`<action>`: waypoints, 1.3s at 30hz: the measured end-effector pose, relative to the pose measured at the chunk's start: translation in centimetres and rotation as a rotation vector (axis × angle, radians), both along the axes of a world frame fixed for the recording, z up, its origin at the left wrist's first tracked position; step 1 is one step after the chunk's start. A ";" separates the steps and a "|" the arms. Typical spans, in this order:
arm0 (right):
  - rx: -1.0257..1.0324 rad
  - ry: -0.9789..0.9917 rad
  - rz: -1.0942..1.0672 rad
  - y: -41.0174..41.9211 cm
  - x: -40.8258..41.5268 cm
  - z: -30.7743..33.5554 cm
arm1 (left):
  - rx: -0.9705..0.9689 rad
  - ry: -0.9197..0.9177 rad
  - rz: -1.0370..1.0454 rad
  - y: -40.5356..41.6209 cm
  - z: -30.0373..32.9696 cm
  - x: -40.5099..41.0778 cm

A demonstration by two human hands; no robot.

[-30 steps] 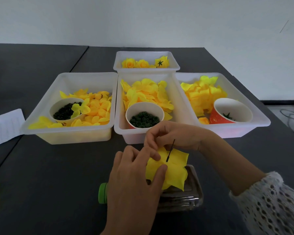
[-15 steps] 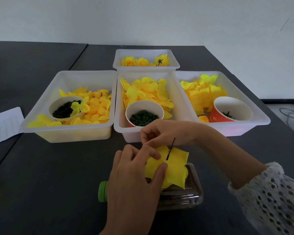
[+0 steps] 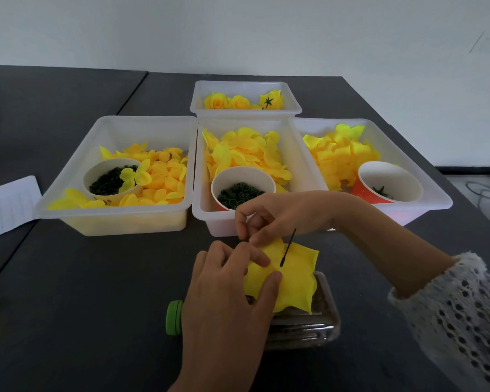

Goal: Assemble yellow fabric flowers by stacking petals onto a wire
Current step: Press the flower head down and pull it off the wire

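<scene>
Little had shifted in the preceding second: both hands stayed at the near edge of the dark table (image 3: 68,278), and the right hand (image 3: 283,215) had edged slightly left above the petal. The left hand (image 3: 227,301) pinched the yellow fabric petal piece (image 3: 292,281) between thumb and fingers, holding it above a clear plastic bottle (image 3: 309,326) lying on its side with its green cap (image 3: 173,317) pointing left. The right hand's fingers were curled, thumb and forefinger closed together at the petal's far edge on what looked like a thin dark piece, too small to tell what. A short black wire (image 3: 288,247) stood out of the petal's middle, tilted toward the right.

Beyond the hands sat three white plastic bins in a row. The left bin (image 3: 68,205) held orange-yellow petals and a paper cup of dark bits (image 3: 112,179); the middle bin (image 3: 204,219) held yellow petals and a cup of green rings (image 3: 242,188); the right bin (image 3: 436,193) held brighter petals and a red cup (image 3: 388,183). A smaller bin (image 3: 245,111) at the far side contained finished yellow flowers (image 3: 227,101). A sheet of paper (image 3: 6,205) lay at the left edge.
</scene>
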State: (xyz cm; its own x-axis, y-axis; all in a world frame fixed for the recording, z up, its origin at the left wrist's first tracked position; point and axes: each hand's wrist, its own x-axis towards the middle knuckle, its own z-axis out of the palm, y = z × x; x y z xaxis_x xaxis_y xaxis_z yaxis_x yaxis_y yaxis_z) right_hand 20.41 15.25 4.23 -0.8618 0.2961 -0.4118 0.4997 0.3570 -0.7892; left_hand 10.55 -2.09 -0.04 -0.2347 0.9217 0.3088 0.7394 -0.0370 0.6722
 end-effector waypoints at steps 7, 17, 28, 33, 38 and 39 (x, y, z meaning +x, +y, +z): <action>-0.078 0.149 0.000 0.0 0.4 -1.0 | 0.009 0.005 0.003 0.0 0.0 0.0; 0.147 0.102 -0.177 1.7 2.6 1.7 | 0.076 -0.177 0.015 0.2 0.1 -0.1; 0.686 -0.057 -0.850 15.5 10.0 5.0 | 0.099 -0.374 0.070 2.2 -0.2 -1.7; 0.993 -0.392 -0.731 19.7 11.4 0.3 | 0.110 -0.409 0.076 2.7 0.1 -1.5; 0.906 -0.614 -0.660 20.8 10.5 -4.0 | 0.105 -0.410 0.111 3.1 0.3 -2.0; 0.918 -0.598 -0.684 20.7 10.3 -4.6 | 0.116 -0.417 0.107 3.2 0.4 -2.2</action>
